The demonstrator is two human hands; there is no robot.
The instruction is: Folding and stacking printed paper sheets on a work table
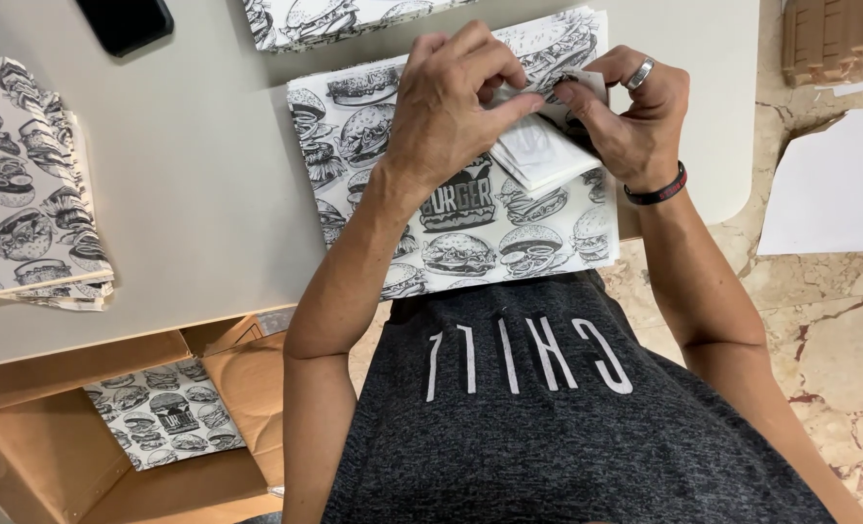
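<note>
Both-hand grip: left hand (446, 107) and right hand (630, 116) pinch folded white paper (538, 155) closed, above printed sheet stack (470, 228) on surface (208, 184). Best practice, judged: align edges, press crease flat.

A small folded white paper packet (540, 153) is pinched between the fingers of both hands, tilted, its near corner pointing right. It hovers just above a flat stack of burger-printed paper sheets (470, 233) lying at the table's near edge.
</note>
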